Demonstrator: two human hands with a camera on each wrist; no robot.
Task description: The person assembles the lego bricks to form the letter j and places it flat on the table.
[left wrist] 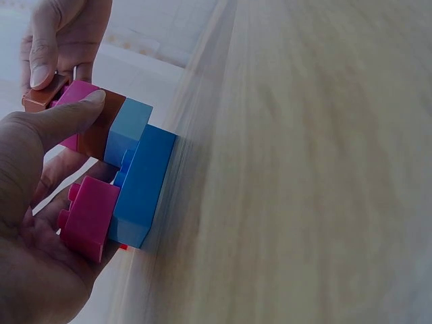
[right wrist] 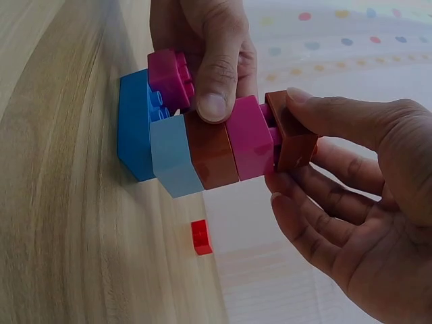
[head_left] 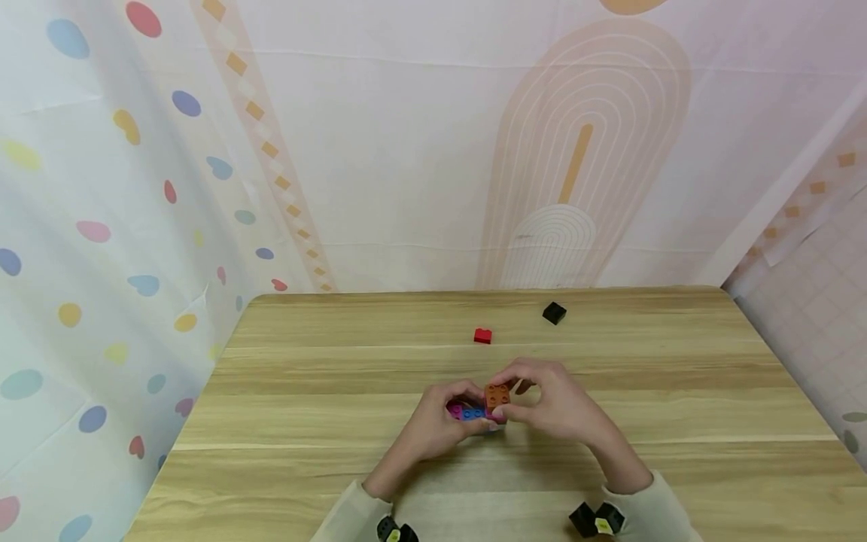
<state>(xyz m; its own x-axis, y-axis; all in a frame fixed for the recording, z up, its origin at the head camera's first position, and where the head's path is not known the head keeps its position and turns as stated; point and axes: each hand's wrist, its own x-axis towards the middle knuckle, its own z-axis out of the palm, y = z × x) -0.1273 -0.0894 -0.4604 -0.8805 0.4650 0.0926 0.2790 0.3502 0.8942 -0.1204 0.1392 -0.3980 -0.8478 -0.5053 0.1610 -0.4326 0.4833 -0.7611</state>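
Observation:
A blue base brick (right wrist: 135, 127) carries a magenta brick (right wrist: 167, 77) at one end. At its other end rises a stack of a light blue brick (right wrist: 175, 155), a brown brick (right wrist: 212, 150) and a magenta brick (right wrist: 250, 138). The left hand (head_left: 436, 423) grips this build, its thumb on the stack's brown brick in the right wrist view. The right hand (head_left: 558, 403) pinches an orange-brown brick (right wrist: 293, 135) at the top of the stack; a narrow gap shows the magenta studs between them.
A small red brick (head_left: 482, 336) lies on the wooden table (head_left: 305, 376) beyond the hands. Farther back and to the right is a black brick (head_left: 554, 313). A patterned curtain (head_left: 406, 150) hangs behind the table.

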